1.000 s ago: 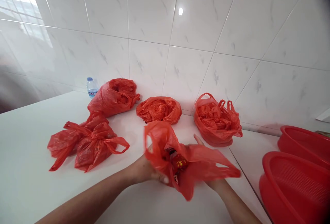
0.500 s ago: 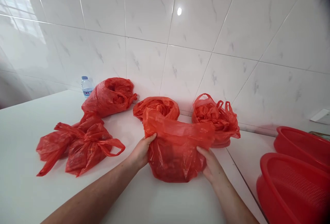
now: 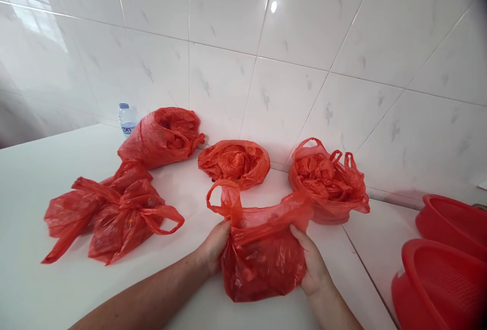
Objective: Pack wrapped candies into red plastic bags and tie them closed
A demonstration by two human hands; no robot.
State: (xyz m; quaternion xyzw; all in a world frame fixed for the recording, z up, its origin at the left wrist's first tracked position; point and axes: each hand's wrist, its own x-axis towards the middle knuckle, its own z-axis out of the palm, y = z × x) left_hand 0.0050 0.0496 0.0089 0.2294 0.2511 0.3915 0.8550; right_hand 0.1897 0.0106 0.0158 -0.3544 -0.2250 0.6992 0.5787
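Between my two hands is a red plastic bag (image 3: pixel 264 264), with something dark showing dimly through its thin film. My left hand (image 3: pixel 216 249) grips its left side, fingers partly hidden behind the plastic. On the opposite side my right hand (image 3: pixel 312 264) holds it, thumb at the front. One loop handle stands up at the bag's upper left. Behind it sits an open red bag (image 3: pixel 234 162) stuffed with crumpled plastic. To the left lie tied red bags (image 3: pixel 117 213) with a handle loop sticking out.
A large red bag (image 3: pixel 162 137) leans near the tiled wall beside a water bottle (image 3: pixel 127 119). At the back right stands another red bag (image 3: pixel 327 183) full of crumpled bags. Two red plastic baskets (image 3: pixel 441 284) occupy the right edge of the white table (image 3: pixel 182 299).
The held bag has come lower and nearer to me, and its left handle now stands up. My hands still grip both sides. The view has tilted slightly.
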